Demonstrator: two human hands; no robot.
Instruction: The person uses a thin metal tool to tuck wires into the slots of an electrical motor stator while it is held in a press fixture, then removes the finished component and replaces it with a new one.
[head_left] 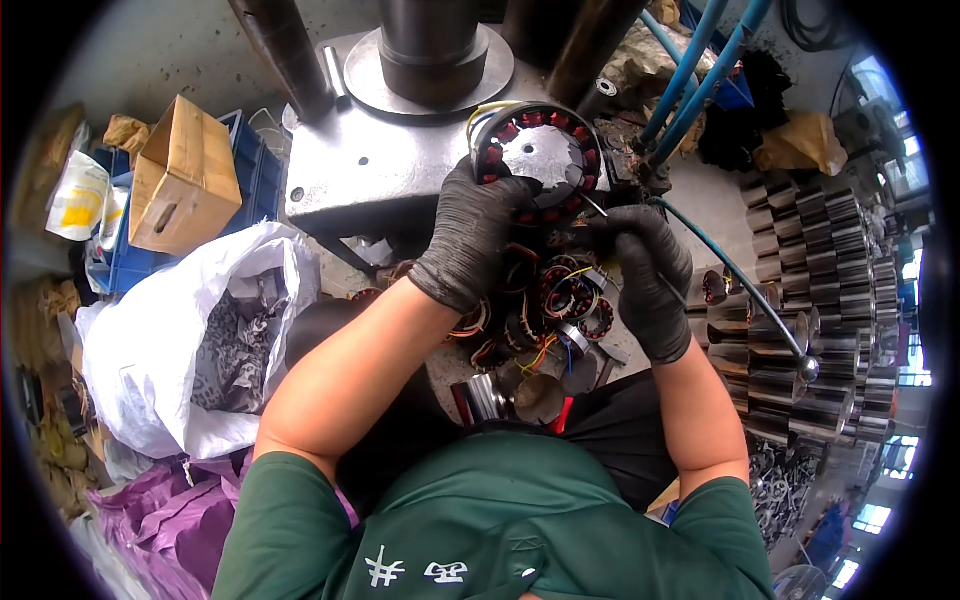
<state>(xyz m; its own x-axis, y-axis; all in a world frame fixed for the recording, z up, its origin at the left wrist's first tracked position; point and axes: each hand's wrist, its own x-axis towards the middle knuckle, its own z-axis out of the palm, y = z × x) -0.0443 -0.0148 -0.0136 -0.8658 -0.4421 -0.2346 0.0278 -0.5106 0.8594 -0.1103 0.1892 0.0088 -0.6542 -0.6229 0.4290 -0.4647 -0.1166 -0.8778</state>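
Left hand: gloved left hand (475, 225) closed on the lower left rim of the coil ring, thumb lying over its edge.
Right hand: gloved right hand (650, 265) curled, fingers bent around a thin rod (595, 205); the rod slants up and left to the ring's lower right side. Whether its tip touches, cannot tell.
Coil ring: coil ring (587, 160) with red windings around the inside, held up in front of the metal table (400, 195); pale wires at its upper left.
Below hands: pile of wound rings (566, 293), coloured wires among them.
Table top: round plate (362, 82) under a thick dark column (428, 40).
Left side: cardboard box (185, 185) tilted above an open white sack (140, 350); purple sack (170, 520) lower down.
Right side: stacked shiny cylinders (800, 270); ball-ended lever (808, 368) in front.
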